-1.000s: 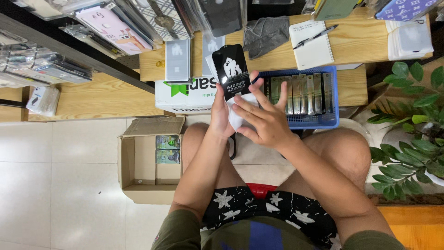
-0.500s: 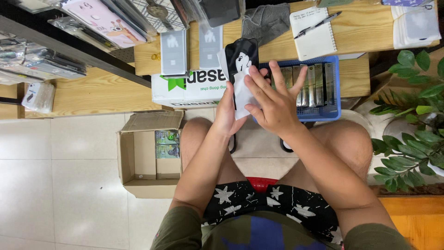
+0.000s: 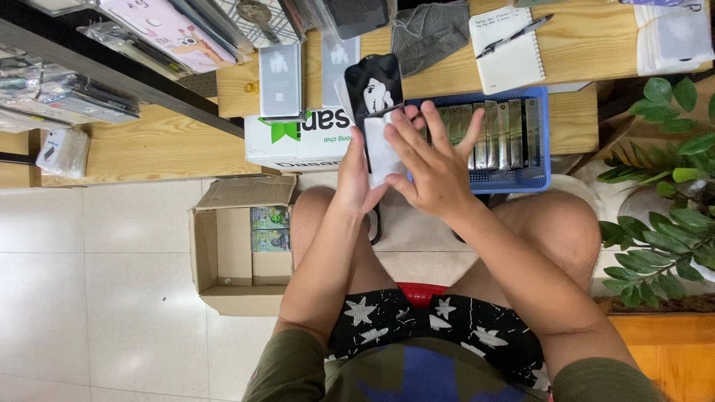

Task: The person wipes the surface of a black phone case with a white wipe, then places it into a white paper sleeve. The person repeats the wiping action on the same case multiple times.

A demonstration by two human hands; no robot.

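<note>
The left hand [image 3: 356, 179] grips a black phone case [image 3: 376, 112] from below — fingers wrapped on its edge. The right hand [image 3: 432, 164] lies spread flat against its white lower part, above the blue basket [image 3: 521, 179].

black phone case [image 3: 376, 97], upright, half-sleeved

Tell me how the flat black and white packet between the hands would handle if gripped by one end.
The packet looks thin and flat, so probably light. It stands straight above the left hand without drooping, so likely fairly stiff. Its face looks glossy under the right hand, so it may slip.
</note>
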